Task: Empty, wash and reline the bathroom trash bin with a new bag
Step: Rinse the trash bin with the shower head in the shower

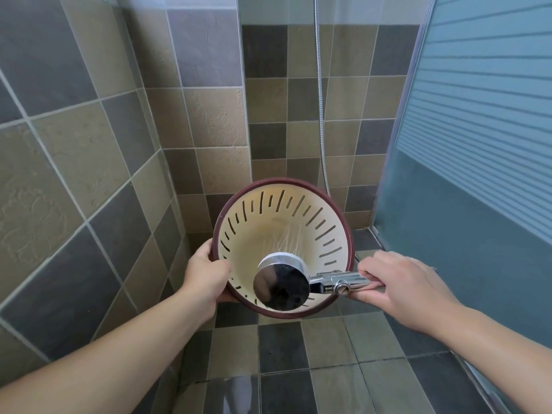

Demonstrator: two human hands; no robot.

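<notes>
A round trash bin (298, 213), cream inside with slotted walls and a dark red rim, is tipped with its mouth towards me at the centre of the head view. My left hand (206, 276) grips its rim at the lower left, thumb inside. My right hand (400, 285) holds the handle of a chrome shower head (282, 283), which points into the bin. Thin streams of water run from the shower head onto the bin's bottom. The bin holds no bag.
I stand in a tiled shower corner with grey and tan wall tiles. A metal shower hose (321, 115) hangs down the back wall. A frosted glass panel (478, 144) closes off the right side. The tiled floor (298, 354) is wet below my arms.
</notes>
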